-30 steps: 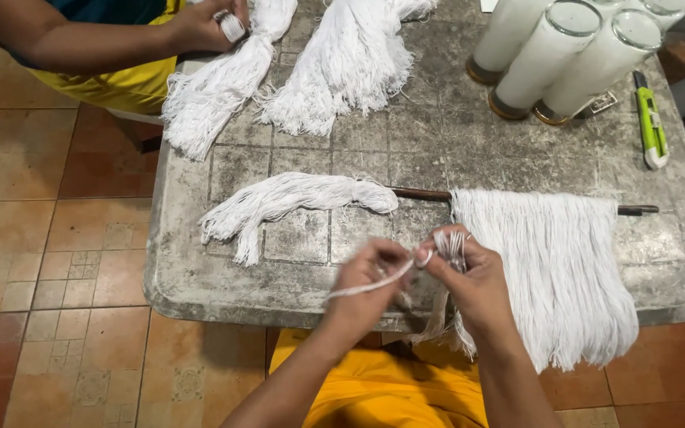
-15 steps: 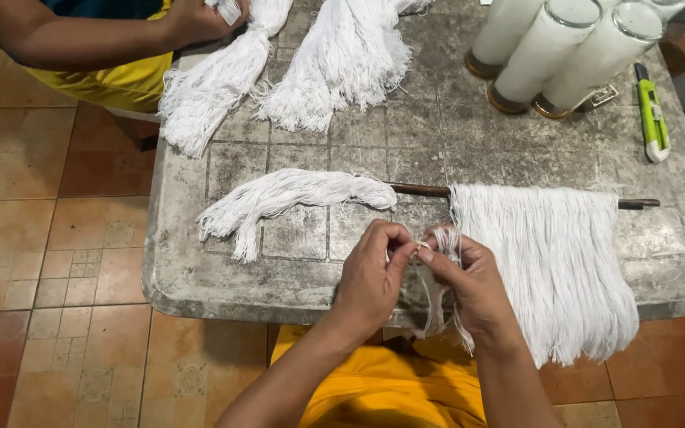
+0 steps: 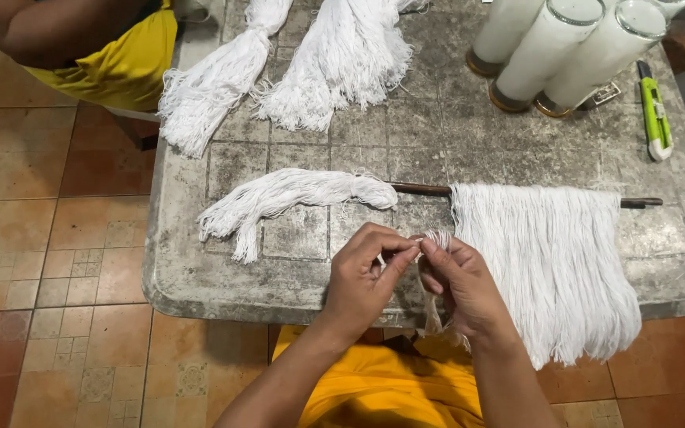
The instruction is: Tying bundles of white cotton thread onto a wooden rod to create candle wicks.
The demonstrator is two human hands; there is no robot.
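Head-camera view: a small bunch of white strings (image 3: 435, 273) is pinched between both hands at the near edge of a worn grey table (image 3: 438, 143). The left hand (image 3: 362, 277) is closed on the strings with thumb and forefinger, and the right hand (image 3: 461, 285) is clamped on the same bunch, its loose ends hanging over the table edge. Just to the right, a fringe of white strings (image 3: 549, 261) is hung on a dark rod (image 3: 422, 189). A loose white bundle (image 3: 295, 194) is laid to the left. Three tall white candles (image 3: 564, 47) and a green cutter (image 3: 654, 111) are seen further back.
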